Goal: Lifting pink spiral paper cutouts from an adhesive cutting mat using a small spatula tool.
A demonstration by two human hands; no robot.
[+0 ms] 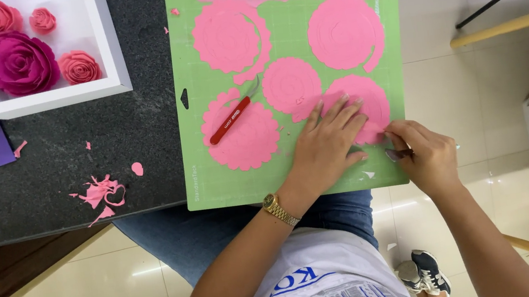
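Paper spiral (362, 105) under left hand (326, 144), beside right hand (423, 155).

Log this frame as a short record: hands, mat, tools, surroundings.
left hand: flat on the green cutting mat, pressing a pink paper spiral
right hand: at the mat's lower right edge, fingers on the spiral's rim, holding a small tool
red-handled tool: lying loose on the mat
white box: holds finished paper roses
pink scraps: on the dark tabletop

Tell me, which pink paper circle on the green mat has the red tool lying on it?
The scalloped pink circle at the mat's lower left. The red-handled tool lies across its top edge; the other four circles have no tool on them.
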